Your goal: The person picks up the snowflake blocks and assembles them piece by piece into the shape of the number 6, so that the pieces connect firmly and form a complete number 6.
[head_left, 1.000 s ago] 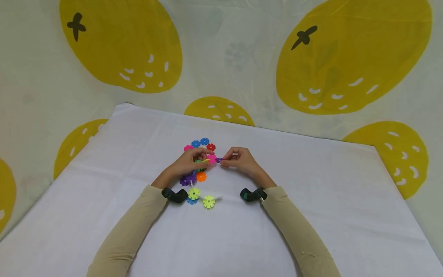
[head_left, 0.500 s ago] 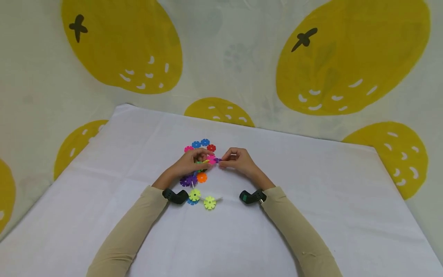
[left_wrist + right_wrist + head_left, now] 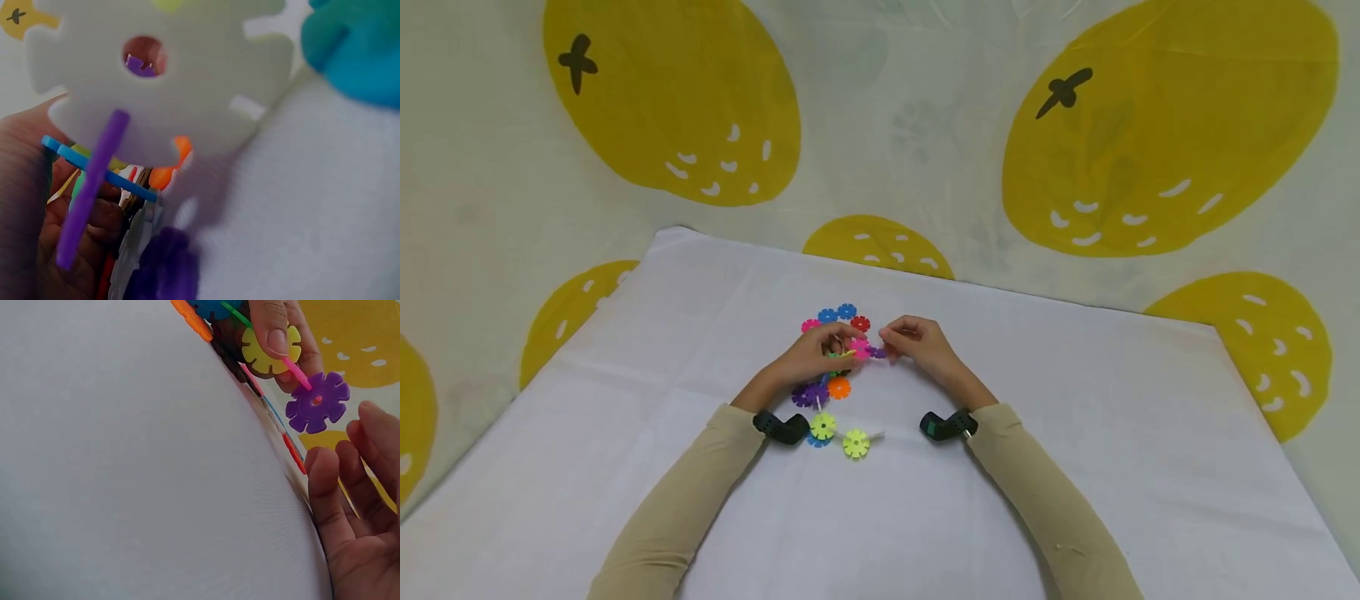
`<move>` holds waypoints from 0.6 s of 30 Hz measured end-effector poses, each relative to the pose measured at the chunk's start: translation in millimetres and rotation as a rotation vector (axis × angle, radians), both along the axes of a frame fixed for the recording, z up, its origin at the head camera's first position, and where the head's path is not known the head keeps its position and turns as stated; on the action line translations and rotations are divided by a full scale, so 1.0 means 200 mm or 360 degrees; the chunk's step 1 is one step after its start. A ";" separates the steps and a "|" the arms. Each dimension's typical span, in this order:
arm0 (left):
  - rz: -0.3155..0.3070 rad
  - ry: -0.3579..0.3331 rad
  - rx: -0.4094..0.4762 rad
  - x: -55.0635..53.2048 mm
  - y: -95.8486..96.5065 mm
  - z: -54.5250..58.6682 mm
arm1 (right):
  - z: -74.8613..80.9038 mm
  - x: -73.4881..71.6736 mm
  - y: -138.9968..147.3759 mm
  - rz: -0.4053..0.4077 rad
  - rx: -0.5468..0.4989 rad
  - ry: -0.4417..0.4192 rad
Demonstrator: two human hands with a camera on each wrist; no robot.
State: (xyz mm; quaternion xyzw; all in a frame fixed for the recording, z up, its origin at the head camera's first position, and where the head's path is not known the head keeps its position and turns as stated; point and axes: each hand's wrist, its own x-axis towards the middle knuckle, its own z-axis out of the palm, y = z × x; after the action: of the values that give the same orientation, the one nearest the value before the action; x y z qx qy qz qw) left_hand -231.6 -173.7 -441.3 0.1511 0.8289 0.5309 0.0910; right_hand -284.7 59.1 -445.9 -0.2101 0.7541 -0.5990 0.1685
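My left hand (image 3: pixel 808 360) pinches a yellow notched snowflake disc (image 3: pixel 259 357) between thumb and fingers. Slotted to that disc is a pink snowflake disc (image 3: pixel 861 348), and a purple snowflake disc (image 3: pixel 319 405) sits on the pink one's outer end. In the right wrist view, the right hand (image 3: pixel 356 509) has loosely bent fingers just beyond the purple disc, with nothing between them. A white disc (image 3: pixel 200 94) with a purple disc (image 3: pixel 94 194) slotted through it fills much of the left wrist view, hiding part of the left hand.
Blue discs (image 3: pixel 847 311) and a red disc (image 3: pixel 860 323) lie behind the left hand. An orange disc (image 3: pixel 839 388) and dark purple discs (image 3: pixel 808 394) are in front of it. Closer in are yellow-green discs (image 3: pixel 856 444) on the white cloth (image 3: pixel 1037 400). A lemon-print sheet (image 3: pixel 910 142) hangs behind.
Earlier the right fingers pinched the purple disc; now they have let go and moved slightly off it. The purple disc stays joined to the pink one, and the left hand keeps its hold.
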 end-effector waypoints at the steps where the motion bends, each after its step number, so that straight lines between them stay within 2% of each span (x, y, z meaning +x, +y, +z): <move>1: -0.0012 0.0011 0.0001 0.00 0.00 0.00 | 0.00 -0.01 0.00 -0.0022 0.0011 -0.0004; 6: -0.0049 0.0032 -0.0011 0.00 0.00 -0.01 | 0.00 -0.04 -0.02 -0.0061 0.0074 -0.0027; 12: -0.0041 0.0036 -0.0036 0.00 -0.01 -0.02 | 0.00 -0.11 -0.07 -0.0066 0.0175 -0.0054; 18: -0.0032 0.0035 -0.0044 -0.01 -0.01 -0.01 | 0.01 -0.16 -0.13 -0.0089 0.0227 0.0030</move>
State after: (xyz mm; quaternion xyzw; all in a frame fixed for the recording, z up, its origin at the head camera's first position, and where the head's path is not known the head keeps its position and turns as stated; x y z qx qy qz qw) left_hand -234.3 -176.6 -444.1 0.1639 0.8355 0.5168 0.0892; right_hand -315.9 33.4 -443.1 -0.1821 0.8020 -0.5462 0.1591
